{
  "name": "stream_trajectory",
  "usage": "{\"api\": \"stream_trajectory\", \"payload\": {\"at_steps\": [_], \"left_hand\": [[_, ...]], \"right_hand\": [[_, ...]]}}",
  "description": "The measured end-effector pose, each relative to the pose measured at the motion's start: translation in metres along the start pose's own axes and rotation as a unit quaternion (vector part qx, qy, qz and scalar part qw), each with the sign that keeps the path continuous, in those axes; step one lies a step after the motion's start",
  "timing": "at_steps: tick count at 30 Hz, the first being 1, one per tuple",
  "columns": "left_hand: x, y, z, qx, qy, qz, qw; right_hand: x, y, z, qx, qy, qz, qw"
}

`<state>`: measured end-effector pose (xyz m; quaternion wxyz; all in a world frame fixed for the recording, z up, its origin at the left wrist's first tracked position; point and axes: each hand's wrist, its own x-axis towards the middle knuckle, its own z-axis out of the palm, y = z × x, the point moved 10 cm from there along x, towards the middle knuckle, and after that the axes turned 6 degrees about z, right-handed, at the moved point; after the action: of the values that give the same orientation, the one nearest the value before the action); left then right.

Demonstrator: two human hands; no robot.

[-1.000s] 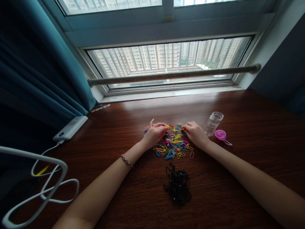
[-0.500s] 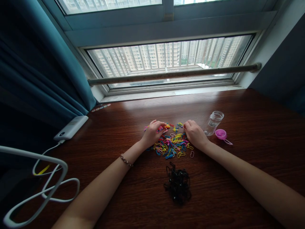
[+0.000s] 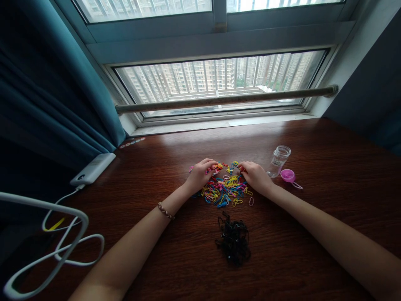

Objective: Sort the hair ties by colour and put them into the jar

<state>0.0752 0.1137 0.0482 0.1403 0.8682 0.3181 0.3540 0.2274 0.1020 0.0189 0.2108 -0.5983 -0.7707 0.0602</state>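
Observation:
A loose heap of small coloured rubber bands (image 3: 224, 190), in yellow, blue, pink and red, lies on the brown wooden table (image 3: 150, 167). My left hand (image 3: 200, 173) curves over the heap's left edge, thumb and fingers apart. Pink and red bands show beneath and between them. At the heap's right edge, my right hand (image 3: 255, 175) has its thumb and fingertips close together, with a bit of red between them that looks like a rubber band. A clump of black rubber bands (image 3: 233, 240) sits nearer to me.
Right of my right hand stand a clear jar (image 3: 278, 162) and a pink lid with a loop (image 3: 288, 175). A white power bank (image 3: 94, 168) with a white cable lies at the left by the blue curtain (image 3: 78, 75). Behind the table is a window with a rail (image 3: 225, 99).
My right hand's fingers have loosened a little and shifted slightly, with red now showing at the fingertips. My left hand stays almost in place. The camera view has moved slightly.

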Motion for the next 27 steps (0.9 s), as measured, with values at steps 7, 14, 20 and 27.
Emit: {"api": "stream_trajectory", "payload": {"at_steps": [7,14,20,27], "left_hand": [[0.0,-0.006,-0.001,0.015,0.01,-0.023,1.0],[0.0,-0.008,-0.002,0.041,0.005,-0.024,0.999],[-0.002,-0.01,0.004,0.042,-0.007,-0.001,0.999],[-0.002,-0.009,0.004,0.098,-0.03,0.001,0.995]], "right_hand": [[-0.001,0.0,-0.009,0.055,0.035,0.004,0.998],[0.001,0.009,-0.022,0.241,0.092,0.037,0.965],[0.001,0.018,-0.013,0.358,0.064,0.089,0.927],[0.0,0.018,-0.013,0.383,0.065,0.094,0.916]]}}
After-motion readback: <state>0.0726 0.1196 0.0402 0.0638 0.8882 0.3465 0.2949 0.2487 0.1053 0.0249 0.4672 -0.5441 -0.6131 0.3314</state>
